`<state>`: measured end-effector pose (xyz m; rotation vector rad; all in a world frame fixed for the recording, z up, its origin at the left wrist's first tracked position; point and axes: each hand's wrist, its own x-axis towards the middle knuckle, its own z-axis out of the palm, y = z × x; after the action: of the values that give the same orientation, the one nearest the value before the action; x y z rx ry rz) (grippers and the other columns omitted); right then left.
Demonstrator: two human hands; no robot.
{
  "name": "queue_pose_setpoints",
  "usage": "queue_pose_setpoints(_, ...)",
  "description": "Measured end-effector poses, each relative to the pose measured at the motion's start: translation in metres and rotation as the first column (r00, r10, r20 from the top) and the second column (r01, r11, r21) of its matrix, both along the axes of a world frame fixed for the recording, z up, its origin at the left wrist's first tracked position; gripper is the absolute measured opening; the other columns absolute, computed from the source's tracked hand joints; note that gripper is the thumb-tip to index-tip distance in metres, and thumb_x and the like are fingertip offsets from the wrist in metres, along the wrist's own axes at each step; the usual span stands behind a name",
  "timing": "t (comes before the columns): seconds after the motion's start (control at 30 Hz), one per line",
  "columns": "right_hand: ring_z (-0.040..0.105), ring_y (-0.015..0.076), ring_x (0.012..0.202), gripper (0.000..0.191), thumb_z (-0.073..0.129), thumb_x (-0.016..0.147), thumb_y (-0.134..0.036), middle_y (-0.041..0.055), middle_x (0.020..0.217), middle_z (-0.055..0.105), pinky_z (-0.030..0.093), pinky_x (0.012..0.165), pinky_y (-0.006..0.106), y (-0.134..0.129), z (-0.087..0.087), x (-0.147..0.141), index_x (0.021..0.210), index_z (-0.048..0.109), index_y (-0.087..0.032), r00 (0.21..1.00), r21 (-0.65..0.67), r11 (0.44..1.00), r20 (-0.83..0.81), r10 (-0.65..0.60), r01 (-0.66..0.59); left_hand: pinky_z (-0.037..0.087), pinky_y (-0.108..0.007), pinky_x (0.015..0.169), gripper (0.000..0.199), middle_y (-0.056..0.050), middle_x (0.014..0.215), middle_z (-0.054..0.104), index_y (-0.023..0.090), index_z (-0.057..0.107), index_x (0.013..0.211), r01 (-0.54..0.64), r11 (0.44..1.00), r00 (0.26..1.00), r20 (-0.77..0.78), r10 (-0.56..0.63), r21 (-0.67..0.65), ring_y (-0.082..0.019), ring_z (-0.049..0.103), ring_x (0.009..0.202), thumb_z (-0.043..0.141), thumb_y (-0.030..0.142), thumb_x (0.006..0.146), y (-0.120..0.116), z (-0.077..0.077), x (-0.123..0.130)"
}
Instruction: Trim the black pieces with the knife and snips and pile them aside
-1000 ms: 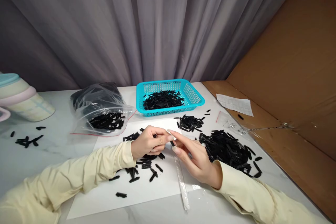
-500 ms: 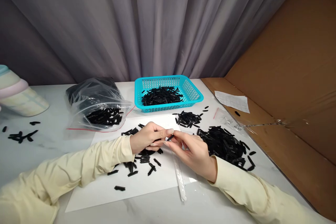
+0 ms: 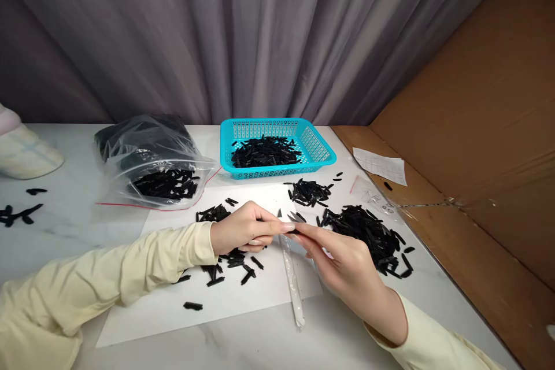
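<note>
So our two hands meet over the sheet (image 3: 225, 312), and our left hand (image 3: 245, 228) has its thumb and finger clamped on a black piece (image 3: 294, 232), which mostly hides under the thumb tip. Our right hand (image 3: 347, 260) has its fingertips right up against that same spot, but we honestly can't tell if its grip is clamped on the piece too or a bit apart. Some thin pointed bits poke out just beyond the grip, too blurry for us to name. A wrapped stick (image 3: 292, 289) runs from just under the grip back toward us, its near end past the sheet and on the table (image 3: 243, 347).

Left of the grip, partly behind our left hand, there's a loose pile (image 3: 212, 213) on the sheet. Right of the grip, beyond our right hand, sits the big pile (image 3: 368, 234), with a small pile (image 3: 310, 192) just past the grip. Farther out, straight ahead, we've got the blue basket (image 3: 277, 171) with more pieces in it. Ahead and left is the zip bag (image 3: 150, 153), part full, and way off left a cup (image 3: 30, 150).
</note>
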<state>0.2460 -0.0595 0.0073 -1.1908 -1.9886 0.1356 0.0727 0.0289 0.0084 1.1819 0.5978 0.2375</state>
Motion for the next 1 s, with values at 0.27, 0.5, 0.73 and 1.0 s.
queue_pose_setpoints(0.27, 0.069, 0.0164, 0.071, 0.024, 0.049, 0.088, -0.009, 0.0053, 0.09, 0.072, 0.056, 0.062, 0.024, -0.003, -0.001, 0.004, 0.106, 0.063, -0.018, 0.993, -0.081, 0.997, -0.121, 0.002, -0.012, 0.007, -0.02, 0.032, 0.04, 0.009, 0.039, 0.028, 0.012, 0.055, 0.059, -0.085, 0.988, 0.991, -0.112, 0.071, -0.127, -0.002, 0.021, 0.028, 0.06, 0.046, 0.079, -0.005, 0.008, -0.001)
queue_pose_setpoints(0.5, 0.069, 0.0165, 0.077, 0.024, 0.049, 0.089, -0.01, 0.0033, 0.093, 0.072, 0.057, 0.074, 0.027, -0.005, -0.007, 0.002, 0.104, 0.064, -0.02, 0.989, -0.082, 0.996, -0.15, 0.007, -0.019, 0.009, -0.021, 0.031, 0.042, 0.01, 0.037, 0.019, 0.017, 0.038, 0.048, -0.086, 0.907, 0.982, -0.188, 0.008, -0.411, -0.004, 0.014, 0.028, 0.06, 0.033, 0.08, -0.005, 0.016, -0.007)
queue_pose_setpoints(0.73, 0.069, 0.0153, 0.074, 0.021, 0.048, 0.09, -0.012, 0.0036, 0.089, 0.072, 0.056, 0.071, 0.024, -0.006, -0.004, 0.0, 0.101, 0.064, -0.019, 0.989, -0.065, 0.997, -0.148, 0.023, -0.032, 0.011, -0.02, 0.03, 0.049, 0.009, 0.034, 0.019, 0.017, 0.03, 0.045, -0.08, 0.852, 0.986, -0.166, -0.008, -0.517, -0.004, 0.013, 0.027, 0.046, 0.026, 0.089, -0.009, 0.022, -0.007)
queue_pose_setpoints(1.0, 0.068, 0.014, 0.077, 0.025, 0.051, 0.086, -0.004, 0.0037, 0.09, 0.072, 0.055, 0.074, 0.021, -0.008, -0.005, 0.001, 0.103, 0.063, -0.017, 0.98, -0.048, 0.996, -0.186, 0.065, -0.075, 0.012, -0.02, 0.033, 0.025, 0.011, 0.04, 0.019, 0.015, 0.055, 0.066, -0.113, 0.866, 0.983, -0.181, 0.026, -0.487, -0.005, 0.011, 0.03, 0.049, 0.026, 0.087, -0.015, 0.029, -0.008)
